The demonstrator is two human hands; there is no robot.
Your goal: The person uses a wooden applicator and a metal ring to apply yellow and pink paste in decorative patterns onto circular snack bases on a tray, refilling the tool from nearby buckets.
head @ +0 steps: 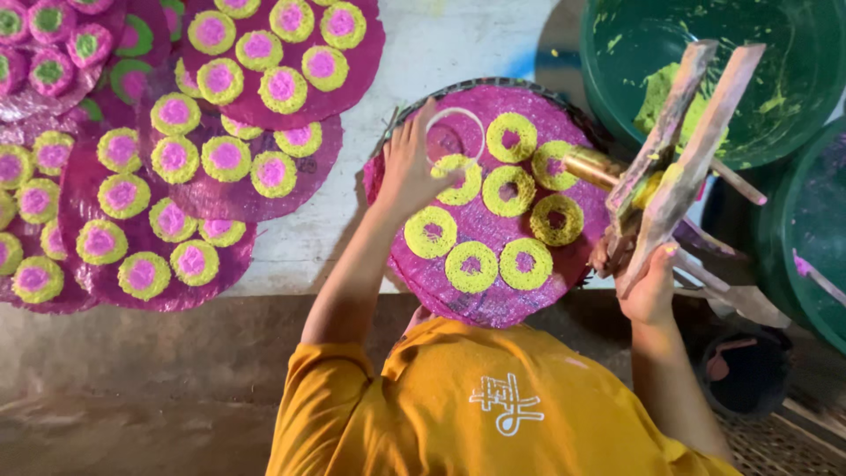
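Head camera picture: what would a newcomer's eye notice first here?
First, the round magenta tray at centre, covered with yellow-green rings. The left hand rests on a clear ring mould there; the right hand holds a wooden press. At left lie finished trays with pink-centred rings.

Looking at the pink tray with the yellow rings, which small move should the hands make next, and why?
Probably bring the wooden press in the right hand over the round mould ring that the left hand steadies on the pink tray. The ring is empty, while eight yellow rings already lie around it, and the press nozzle points that way.
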